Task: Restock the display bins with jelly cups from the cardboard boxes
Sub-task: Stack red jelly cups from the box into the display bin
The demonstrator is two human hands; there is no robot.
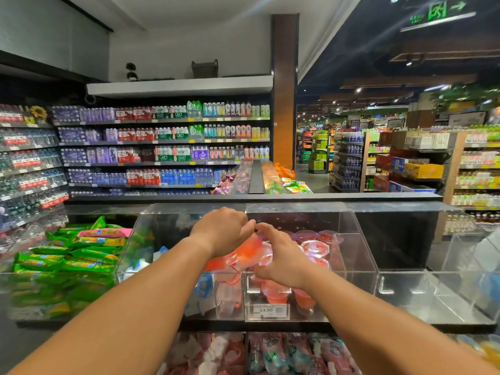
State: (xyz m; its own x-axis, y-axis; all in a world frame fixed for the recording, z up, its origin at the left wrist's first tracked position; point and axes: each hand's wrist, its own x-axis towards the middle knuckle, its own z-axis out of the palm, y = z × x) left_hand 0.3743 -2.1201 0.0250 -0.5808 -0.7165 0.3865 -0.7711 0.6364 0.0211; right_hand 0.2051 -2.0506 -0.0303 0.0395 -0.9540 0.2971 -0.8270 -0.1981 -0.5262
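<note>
A clear acrylic display bin (351,255) in front of me holds several red jelly cups (315,246). Both my hands reach over its front wall. My left hand (221,230) grips an orange-red jelly cup (250,250) from above, its fingers curled over the cup's top. My right hand (284,259) lies against the same cluster of cups, fingers bent round their right side. More jelly cups (273,292) show through the bin's front, above a price tag (267,311) reading 14.90. No cardboard box is in view.
A neighbouring clear bin (151,239) on the left holds blue and white packs. Green snack bags (67,255) pile at far left. Clear bins (433,290) stand at right. Packaged sweets (270,353) fill the lower tier. Drink shelves (162,147) line the back wall.
</note>
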